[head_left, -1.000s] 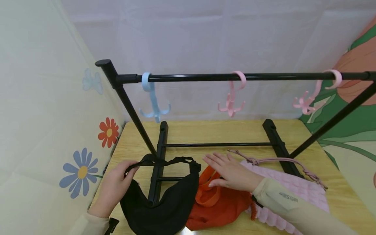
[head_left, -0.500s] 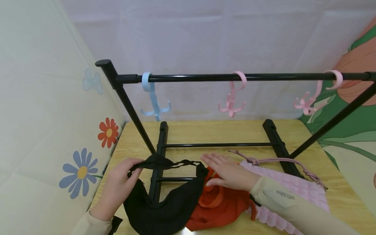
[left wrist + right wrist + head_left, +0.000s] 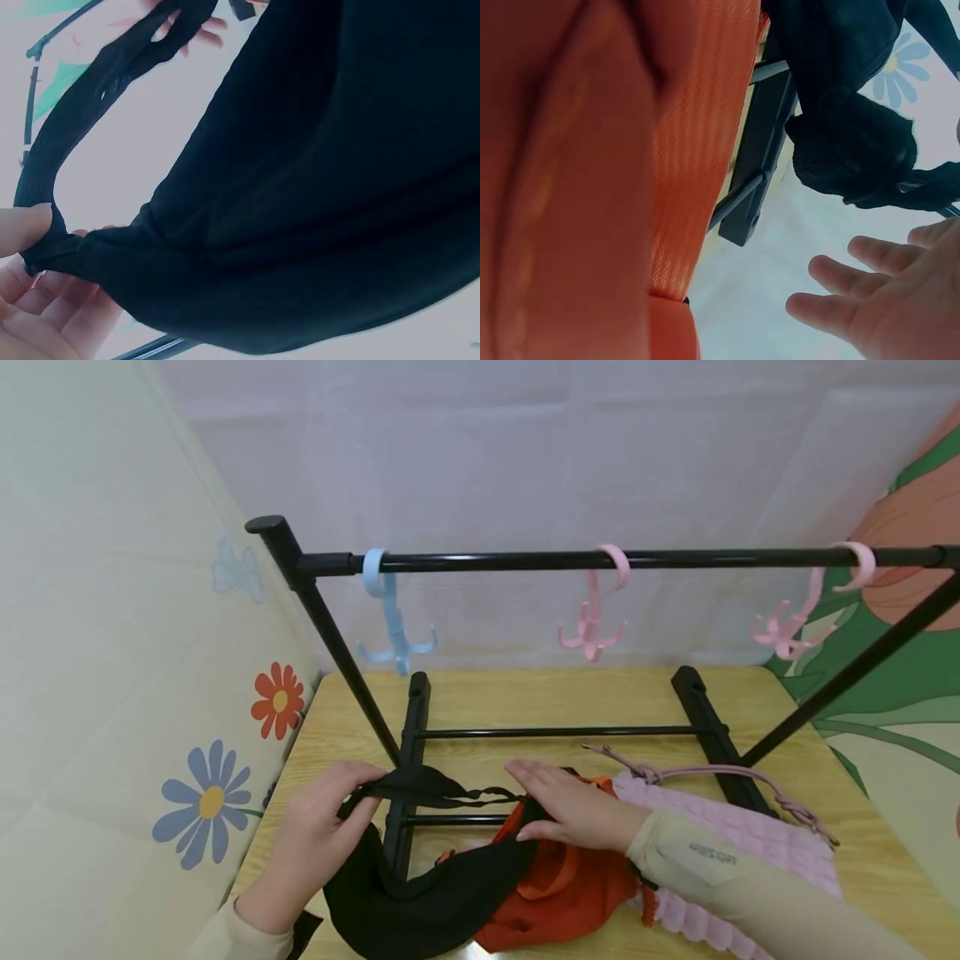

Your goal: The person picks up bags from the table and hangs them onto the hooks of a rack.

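A black cloth shoulder bag [image 3: 427,902] hangs over the near left foot of a black rack, its lower edge near the bottom of the head view. My left hand [image 3: 318,835] pinches the left end of its strap [image 3: 71,142] between thumb and fingers, as the left wrist view also shows. At the bag's other end, my right hand [image 3: 577,810] has its fingers extended and overlaps the strap's gathered end [image 3: 855,150]. In the right wrist view that bunched end hangs just beyond the fingertips. Beneath my right hand lies an orange bag [image 3: 547,914], partly covered by the black one.
The rack's top rail [image 3: 495,562] spans the view, carrying a blue hook [image 3: 392,610] and two pink hooks [image 3: 589,627]. A pink quilted bag [image 3: 735,852] with a knotted strap lies at right under my forearm. Patterned cloths enclose the wooden table [image 3: 555,697].
The left hand has moved right with the strap, and the black bag has shifted right over more of the orange one. The right hand has moved slightly left and stays outstretched.
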`<state>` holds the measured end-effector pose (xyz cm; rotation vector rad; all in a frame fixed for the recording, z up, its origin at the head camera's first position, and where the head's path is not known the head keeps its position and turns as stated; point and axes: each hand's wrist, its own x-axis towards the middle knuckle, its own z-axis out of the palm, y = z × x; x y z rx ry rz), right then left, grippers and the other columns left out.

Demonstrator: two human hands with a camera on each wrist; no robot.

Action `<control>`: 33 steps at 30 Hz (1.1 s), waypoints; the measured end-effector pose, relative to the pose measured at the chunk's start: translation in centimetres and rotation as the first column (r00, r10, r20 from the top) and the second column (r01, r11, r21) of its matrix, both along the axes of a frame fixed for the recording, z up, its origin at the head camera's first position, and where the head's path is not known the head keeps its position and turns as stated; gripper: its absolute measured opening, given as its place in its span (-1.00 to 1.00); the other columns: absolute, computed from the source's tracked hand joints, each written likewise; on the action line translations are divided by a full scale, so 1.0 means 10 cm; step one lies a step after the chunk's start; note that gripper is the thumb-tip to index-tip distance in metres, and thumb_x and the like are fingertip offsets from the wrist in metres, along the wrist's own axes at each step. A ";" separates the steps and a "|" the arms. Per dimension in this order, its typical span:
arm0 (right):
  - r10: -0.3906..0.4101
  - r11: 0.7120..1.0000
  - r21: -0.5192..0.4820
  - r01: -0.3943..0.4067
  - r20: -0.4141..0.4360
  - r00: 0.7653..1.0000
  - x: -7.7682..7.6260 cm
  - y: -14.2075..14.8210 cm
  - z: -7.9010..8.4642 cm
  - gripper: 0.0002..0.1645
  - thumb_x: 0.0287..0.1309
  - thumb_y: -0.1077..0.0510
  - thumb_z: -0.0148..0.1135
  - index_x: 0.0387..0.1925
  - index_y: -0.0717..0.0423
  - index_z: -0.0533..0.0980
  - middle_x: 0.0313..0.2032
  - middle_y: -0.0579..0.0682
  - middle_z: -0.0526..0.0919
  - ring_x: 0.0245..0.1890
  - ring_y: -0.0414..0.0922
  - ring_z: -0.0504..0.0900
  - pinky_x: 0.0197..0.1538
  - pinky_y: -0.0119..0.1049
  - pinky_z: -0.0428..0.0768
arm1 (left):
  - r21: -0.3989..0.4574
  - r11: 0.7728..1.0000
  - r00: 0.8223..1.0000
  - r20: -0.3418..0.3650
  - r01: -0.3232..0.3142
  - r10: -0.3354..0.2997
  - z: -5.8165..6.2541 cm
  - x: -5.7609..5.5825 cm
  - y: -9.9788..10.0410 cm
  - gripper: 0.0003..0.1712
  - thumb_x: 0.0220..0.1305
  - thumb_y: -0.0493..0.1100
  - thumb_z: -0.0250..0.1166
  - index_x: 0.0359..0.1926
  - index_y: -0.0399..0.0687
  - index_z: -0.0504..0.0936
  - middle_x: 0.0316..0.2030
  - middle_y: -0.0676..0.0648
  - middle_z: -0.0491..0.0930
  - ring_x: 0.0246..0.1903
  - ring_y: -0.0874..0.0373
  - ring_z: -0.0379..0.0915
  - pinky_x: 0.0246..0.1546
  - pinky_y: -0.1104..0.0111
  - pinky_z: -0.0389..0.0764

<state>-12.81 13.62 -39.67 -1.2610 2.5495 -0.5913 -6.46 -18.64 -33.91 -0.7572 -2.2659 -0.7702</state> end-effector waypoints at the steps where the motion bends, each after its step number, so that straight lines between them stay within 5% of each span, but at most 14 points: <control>1: -0.001 1.000 0.000 0.001 0.007 1.000 0.00 -0.01 0.00 0.02 0.30 -0.29 0.05 0.52 0.14 -0.08 0.44 0.22 0.09 0.42 0.17 0.09 0.35 0.15 0.13 | 0.002 1.000 1.000 -0.004 0.008 -0.008 0.01 0.00 0.01 -0.48 0.47 0.12 -0.05 -0.25 -0.19 0.66 -0.32 -0.01 0.65 -0.35 0.17 0.59 -0.24 0.48 0.59; 9: 0.006 1.000 -0.028 -0.005 0.035 0.999 0.02 -0.08 0.07 -0.03 0.30 -0.16 0.16 0.50 0.18 -0.04 0.44 0.21 0.10 0.42 0.15 0.08 0.36 0.13 0.12 | 0.010 0.998 0.998 -0.037 0.059 -0.059 0.09 0.06 0.09 -0.53 0.47 0.08 -0.01 -0.21 -0.18 0.65 -0.29 -0.01 0.65 -0.34 0.15 0.59 -0.19 0.51 0.58; 15: 0.012 0.997 -0.077 0.000 0.146 0.989 0.05 -0.19 0.12 -0.05 0.29 -0.09 0.21 0.51 0.12 -0.02 0.45 0.14 0.10 0.43 0.06 0.10 0.36 0.05 0.18 | 0.027 0.997 0.996 -0.036 0.078 -0.077 0.12 0.08 0.12 -0.54 0.47 0.08 0.00 -0.19 -0.18 0.66 -0.26 -0.03 0.66 -0.31 0.13 0.61 -0.15 0.54 0.55; 19: -0.002 0.990 -0.139 0.033 0.217 0.976 0.08 -0.25 0.14 -0.11 0.30 -0.04 0.23 0.50 0.09 0.04 0.37 0.08 0.28 0.36 -0.03 0.27 0.31 0.00 0.29 | 0.035 0.996 0.995 -0.053 0.084 -0.082 0.14 0.07 0.15 -0.55 0.47 0.07 0.02 -0.17 -0.19 0.66 -0.25 -0.05 0.67 -0.30 0.10 0.62 -0.13 0.52 0.56; 27: -0.016 0.952 -0.290 0.100 0.279 0.960 0.08 -0.34 0.17 -0.36 0.33 0.18 0.19 0.39 0.14 0.26 -0.01 -0.04 0.59 0.03 -0.16 0.55 0.12 -0.08 0.50 | 0.055 0.995 0.995 -0.055 0.084 -0.081 0.18 0.05 0.19 -0.53 0.47 0.07 0.01 -0.18 -0.23 0.67 -0.24 -0.09 0.68 -0.29 0.08 0.63 -0.13 0.52 0.56; 33: 0.001 0.922 -0.374 0.101 0.263 0.965 0.08 -0.31 0.21 -0.63 0.33 0.27 0.15 0.14 0.24 0.49 -0.02 0.05 0.63 -0.06 -0.14 0.60 0.03 -0.22 0.55 | 0.082 0.995 0.997 -0.040 0.064 -0.061 0.20 0.06 0.19 -0.50 0.47 0.07 0.00 -0.20 -0.26 0.67 -0.26 -0.09 0.68 -0.32 0.09 0.62 -0.14 0.56 0.55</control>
